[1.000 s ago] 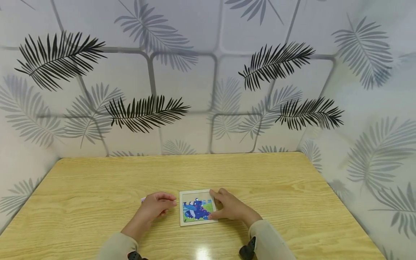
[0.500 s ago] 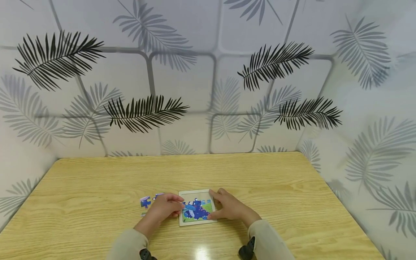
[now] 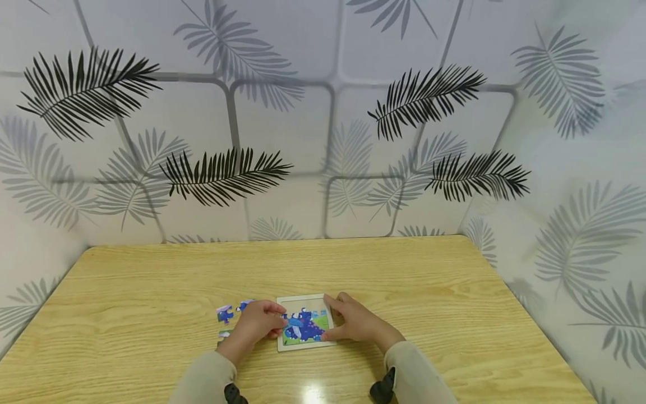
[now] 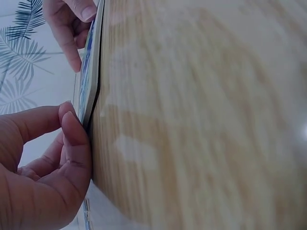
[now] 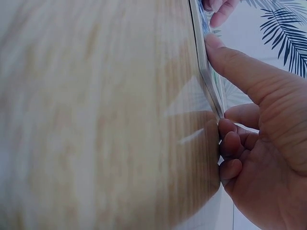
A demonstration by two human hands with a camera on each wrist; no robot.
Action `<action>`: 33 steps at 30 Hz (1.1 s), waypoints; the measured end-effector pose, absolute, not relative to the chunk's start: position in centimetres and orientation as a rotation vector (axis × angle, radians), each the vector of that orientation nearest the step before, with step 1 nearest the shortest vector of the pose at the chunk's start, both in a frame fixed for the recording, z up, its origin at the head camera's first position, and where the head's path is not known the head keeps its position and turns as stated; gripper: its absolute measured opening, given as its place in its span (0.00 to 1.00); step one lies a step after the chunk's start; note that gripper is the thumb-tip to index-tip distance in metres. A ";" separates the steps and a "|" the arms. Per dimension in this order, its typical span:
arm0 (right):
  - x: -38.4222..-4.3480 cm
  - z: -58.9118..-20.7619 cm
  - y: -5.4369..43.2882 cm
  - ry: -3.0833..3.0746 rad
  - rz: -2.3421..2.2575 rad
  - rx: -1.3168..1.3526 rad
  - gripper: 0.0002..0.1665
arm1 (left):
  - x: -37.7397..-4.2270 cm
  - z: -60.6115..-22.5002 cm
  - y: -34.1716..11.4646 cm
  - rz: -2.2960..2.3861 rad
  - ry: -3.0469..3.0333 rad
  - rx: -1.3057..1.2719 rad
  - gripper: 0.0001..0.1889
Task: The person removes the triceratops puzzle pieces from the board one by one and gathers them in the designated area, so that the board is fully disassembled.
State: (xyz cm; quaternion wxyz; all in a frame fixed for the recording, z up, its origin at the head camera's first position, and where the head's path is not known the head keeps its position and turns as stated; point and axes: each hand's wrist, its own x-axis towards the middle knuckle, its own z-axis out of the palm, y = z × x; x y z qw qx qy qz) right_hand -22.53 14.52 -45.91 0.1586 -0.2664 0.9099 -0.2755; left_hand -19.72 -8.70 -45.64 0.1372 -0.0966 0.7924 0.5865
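Note:
A jigsaw puzzle (image 3: pixel 305 326) with a blue and purple cartoon animal lies inside a pale frame (image 3: pixel 307 347), its upper part showing bare backing. My right hand (image 3: pixel 355 320) grips the frame's right side, thumb on the near part and fingers at the far corner. At the left rim, my left hand (image 3: pixel 259 321) has its thumb and index fingertips together; the left wrist view has this hand (image 4: pixel 45 167) close to the frame's edge (image 4: pixel 94 72). Whether a piece sits between those fingertips is hidden. Loose puzzle pieces (image 3: pixel 225 314) lie left of that hand.
The wooden table (image 3: pixel 429 280) extends around the frame on all sides. Behind it stands a wall (image 3: pixel 282 129) with a leaf pattern. Another loose piece (image 3: pixel 223 335) is partly covered by the left forearm.
The left hand has moved right from over the loose pieces to the frame's left rim, uncovering those pieces. My right hand stays on the frame's right side.

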 end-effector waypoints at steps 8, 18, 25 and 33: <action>-22.6 -45.9 14.5 2.600 -0.785 -0.769 0.52 | -19.7 -45.5 -8.3 1.645 2.374 -0.295 0.09; -22.6 -45.9 14.5 2.595 -0.793 -0.773 0.53 | -19.7 -45.6 -7.8 1.565 2.474 -0.268 0.09; -22.6 -45.8 14.5 2.595 -0.796 -0.774 0.53 | -19.6 -45.4 -7.6 1.562 2.471 -0.305 0.09; -22.6 -45.9 14.5 2.601 -0.793 -0.772 0.53 | -19.5 -45.3 -7.6 1.561 2.475 -0.313 0.10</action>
